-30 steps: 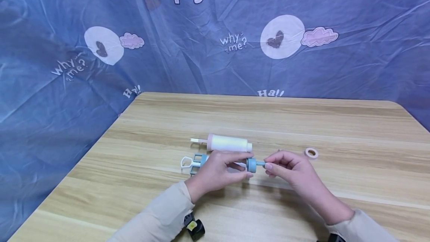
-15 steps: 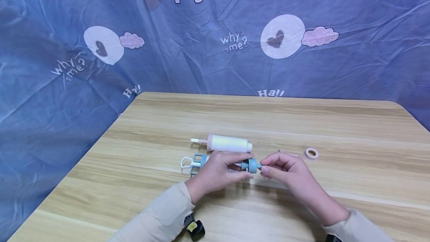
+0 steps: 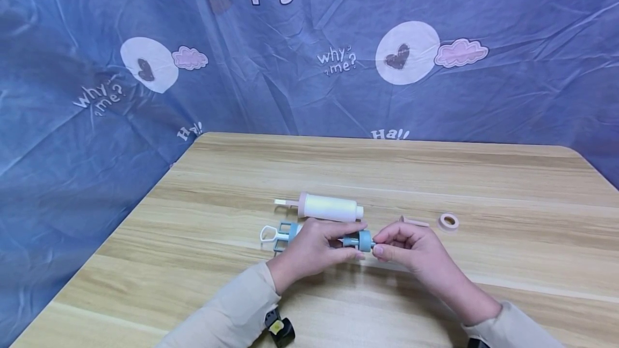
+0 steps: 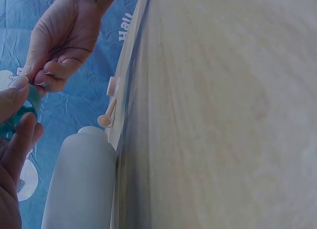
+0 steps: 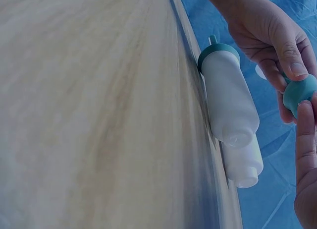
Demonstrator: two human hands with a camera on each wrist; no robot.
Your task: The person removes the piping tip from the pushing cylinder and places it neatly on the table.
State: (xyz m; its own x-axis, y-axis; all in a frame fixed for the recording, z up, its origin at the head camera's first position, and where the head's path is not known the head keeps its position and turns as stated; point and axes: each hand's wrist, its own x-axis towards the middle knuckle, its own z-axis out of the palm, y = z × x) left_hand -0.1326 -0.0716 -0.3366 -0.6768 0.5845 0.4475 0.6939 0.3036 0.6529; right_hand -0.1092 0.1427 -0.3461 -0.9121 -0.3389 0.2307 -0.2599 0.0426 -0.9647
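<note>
Between my two hands is a teal plastic cap (image 3: pixel 365 241) with a thin stem at its right end. My left hand (image 3: pixel 314 246) holds its rim between thumb and fingers, as the left wrist view also shows. With thumb and fingertips my right hand (image 3: pixel 417 245) pinches the stem. Behind my left hand lies a white bottle with a teal collar (image 3: pixel 293 230) and a white looped handle (image 3: pixel 268 233); the hand covers much of it. In the right wrist view that teal-collared bottle (image 5: pixel 229 90) lies on its side.
A white bottle with a pink collar (image 3: pixel 331 207) lies just beyond my left hand. Past my right hand are a small pink flared stem (image 3: pixel 415 222) and a pale pink ring (image 3: pixel 448 222). All rest on the wood-grain table (image 3: pixel 193 203), before a blue printed cloth (image 3: pixel 290 85).
My right hand has shifted left and slightly down, bringing the teal cap further between my left fingers. The pink flared stem has come into view behind it. My left hand has stayed nearly still.
</note>
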